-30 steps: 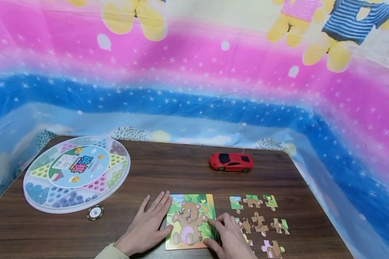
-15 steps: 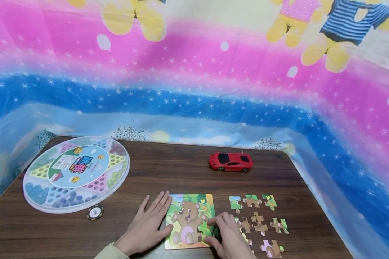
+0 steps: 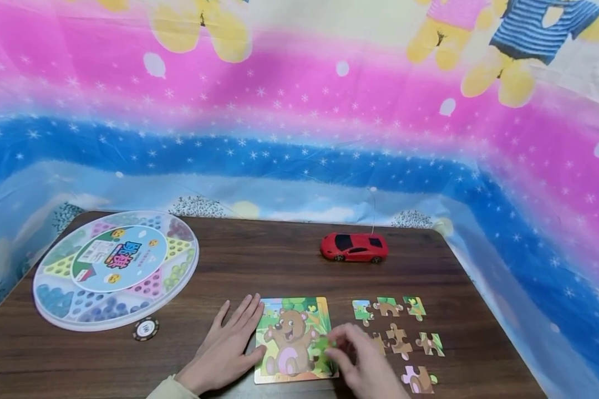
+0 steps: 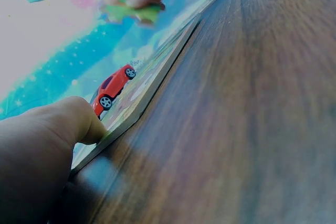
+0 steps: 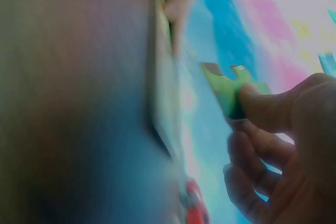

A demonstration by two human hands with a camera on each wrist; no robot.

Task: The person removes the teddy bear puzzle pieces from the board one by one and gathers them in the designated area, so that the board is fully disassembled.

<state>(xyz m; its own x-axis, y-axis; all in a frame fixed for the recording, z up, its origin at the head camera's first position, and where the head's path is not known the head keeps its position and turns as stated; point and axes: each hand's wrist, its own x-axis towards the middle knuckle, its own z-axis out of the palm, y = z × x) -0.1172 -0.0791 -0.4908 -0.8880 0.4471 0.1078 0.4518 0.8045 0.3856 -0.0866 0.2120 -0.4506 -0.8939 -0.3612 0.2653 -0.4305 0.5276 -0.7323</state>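
Low in the middle of the head frame, the right hand pinches a green piece between thumb and fingers, lifted just above the lower right corner of the puzzle board. The right wrist view shows the piece gripped at one edge by the thumb, clear of the board. Left of it, the left hand lies flat on the table with fingers straight, its thumb touching the board's left edge. Loose pieces lie in rows just right of the board, lower right of the frame. Above them, near the table's far edge, stands a red car. At the left sits a round game tray, with a small disc just below its rim.
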